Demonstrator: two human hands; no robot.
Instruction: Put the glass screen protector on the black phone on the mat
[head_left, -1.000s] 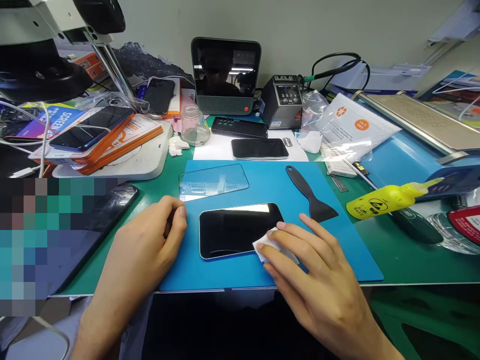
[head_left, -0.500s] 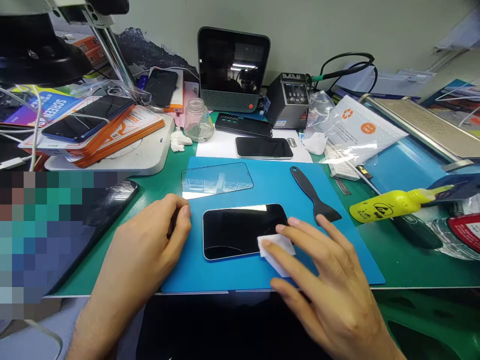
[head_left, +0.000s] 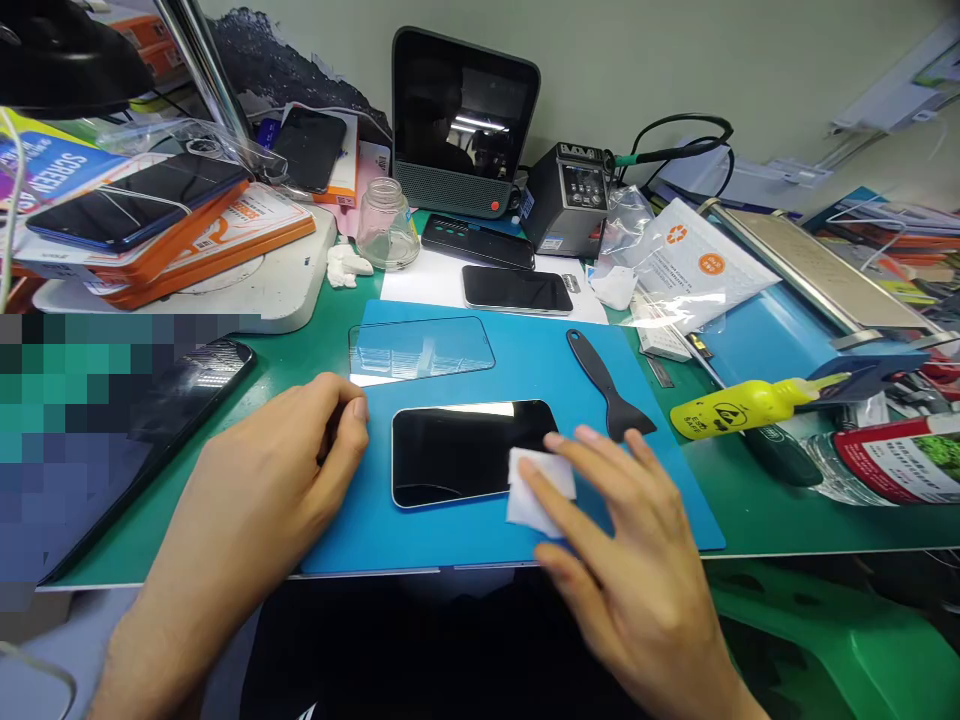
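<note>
1. Resting the left hand [head_left: 270, 480] at the left side of the blue mat [head_left: 450, 540], curling its fingers into a loose fist; being unable to tell of anything hidden inside that curl.
2. Reaching in from the near right with the right hand [head_left: 645, 560], spreading its fingers wide, with the thumb well apart from the index finger.
3. Touching the right index fingertip to a small white wipe [head_left: 525, 505] without pinching it; covering the near right corner of the phone [head_left: 457, 460] in this view.
4. Seeing that phone flat on the mat between the two hands, showing a black screen, a pale edge and a bright reflection along the far side.
5. Finding a clear, dark-bordered sheet [head_left: 420, 350] at the far left of the mat, beyond the phone and apart from it.
6. Noting a dark scraper [head_left: 626, 415] to the far right of the phone, pointing its broad blade toward the near right, near the right fingertips.
7. Spotting a yellow bottle [head_left: 727, 410] on its side over the green desk [head_left: 750, 525], right of the mat, aiming its nozzle right.
8. Viewing a second phone [head_left: 517, 289] beyond the mat on a white paper [head_left: 420, 290], with a glass jar [head_left: 386, 230] farther left.
</note>
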